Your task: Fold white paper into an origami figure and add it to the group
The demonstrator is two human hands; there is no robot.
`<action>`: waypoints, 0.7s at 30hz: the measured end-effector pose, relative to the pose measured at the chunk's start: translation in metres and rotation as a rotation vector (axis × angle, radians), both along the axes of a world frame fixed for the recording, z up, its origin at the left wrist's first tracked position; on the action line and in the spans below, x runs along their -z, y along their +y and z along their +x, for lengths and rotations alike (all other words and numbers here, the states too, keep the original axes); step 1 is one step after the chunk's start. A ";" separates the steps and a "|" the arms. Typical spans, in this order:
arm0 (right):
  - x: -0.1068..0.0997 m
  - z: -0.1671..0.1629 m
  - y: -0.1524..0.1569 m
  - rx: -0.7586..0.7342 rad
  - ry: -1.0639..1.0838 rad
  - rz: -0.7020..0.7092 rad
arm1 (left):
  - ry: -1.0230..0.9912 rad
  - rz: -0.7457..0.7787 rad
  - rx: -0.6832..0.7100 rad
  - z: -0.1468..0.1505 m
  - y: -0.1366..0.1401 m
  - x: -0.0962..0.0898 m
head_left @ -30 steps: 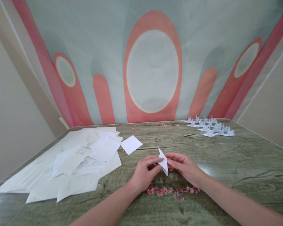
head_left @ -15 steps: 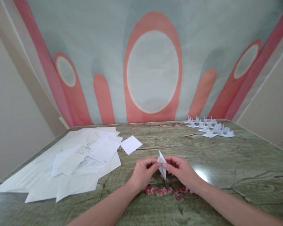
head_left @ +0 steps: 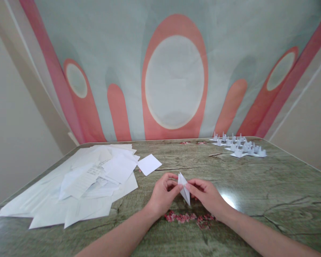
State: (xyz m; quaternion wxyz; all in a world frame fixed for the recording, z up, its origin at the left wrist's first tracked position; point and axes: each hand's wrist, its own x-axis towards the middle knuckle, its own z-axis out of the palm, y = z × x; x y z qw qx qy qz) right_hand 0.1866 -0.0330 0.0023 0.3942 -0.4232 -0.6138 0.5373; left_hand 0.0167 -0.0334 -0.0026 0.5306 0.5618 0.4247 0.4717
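Between my hands is a folded piece of white paper (head_left: 184, 191), a narrow diamond shape with its points toward the far and near sides. My left hand (head_left: 163, 193) pinches its left edge, the thumb in front and the fingers behind. On the right edge, my right hand (head_left: 204, 195) pinches it with thumb and fingers. The far end shows split points. Part of the paper's sides is hidden by my thumbs. Beyond my left hand, a white paper square (head_left: 149, 164) lies flat on the table.
A wide heap of loose white sheets (head_left: 88, 210), some with writing, covers the table's left side. Several folded white paper cranes (head_left: 239, 152) stand in rows at the far right. The wood-patterned table (head_left: 270, 189) meets a patterned backdrop (head_left: 173, 134) at its far edge.
The folded paper has tilted slightly, its near tip shifting right. My left fingers have lifted and spread a little behind it. Both hands still pinch it.
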 end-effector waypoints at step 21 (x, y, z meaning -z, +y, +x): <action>-0.004 -0.006 -0.006 -0.042 -0.285 0.208 | -0.057 -0.034 0.011 -0.003 0.001 -0.013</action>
